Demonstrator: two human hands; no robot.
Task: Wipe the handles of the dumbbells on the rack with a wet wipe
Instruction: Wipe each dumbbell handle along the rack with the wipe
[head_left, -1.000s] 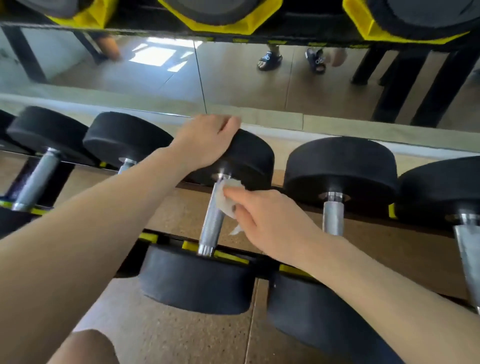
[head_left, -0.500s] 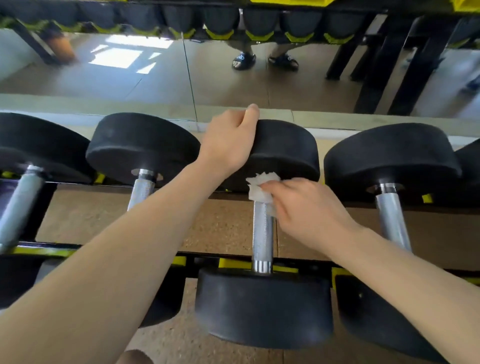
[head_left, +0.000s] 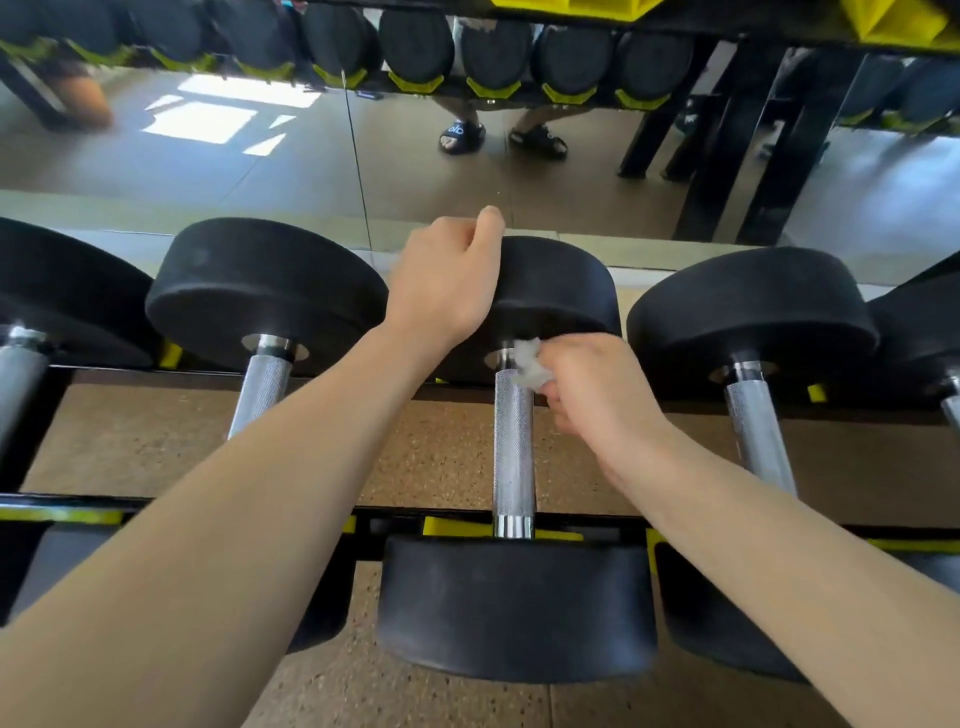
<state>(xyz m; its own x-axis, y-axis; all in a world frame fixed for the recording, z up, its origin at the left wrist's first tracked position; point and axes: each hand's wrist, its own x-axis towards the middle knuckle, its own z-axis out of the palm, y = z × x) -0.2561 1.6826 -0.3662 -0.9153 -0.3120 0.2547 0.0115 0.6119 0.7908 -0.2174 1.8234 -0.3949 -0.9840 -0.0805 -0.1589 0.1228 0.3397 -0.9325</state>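
1. The left hand (head_left: 447, 291) is resting on top of the far black head (head_left: 558, 291) of the centre dumbbell, fingers curling over its far edge; the grip is wrapping the head's rim.
2. The right hand (head_left: 592, 387) is holding a crumpled white wet wipe (head_left: 527, 361) against the far end of the knurled steel handle (head_left: 513, 447), just beside the collar where the handle is meeting the far head. The grip is pinching the wipe between thumb and curled fingers.
3. The centre dumbbell is lying across the rack (head_left: 208, 504), its handle spanning from the far rail to the near rail, and its near head (head_left: 514, 608) is hanging beyond the rack's near edge.
4. A neighbouring dumbbell (head_left: 265, 296) is sitting just beside the centre one toward the rack's left end; another dumbbell (head_left: 753, 312) is sitting just beside it toward the right end. Both are lying parallel to the centre dumbbell, with handles uncovered.
5. Yellow cradles (head_left: 452, 526) are showing along the near rail beneath the handles.
6. A mirror (head_left: 260, 156) is standing behind the rack's far edge, reflecting a row of dumbbell heads, the floor, and a person's feet in dark sandals (head_left: 461, 136).
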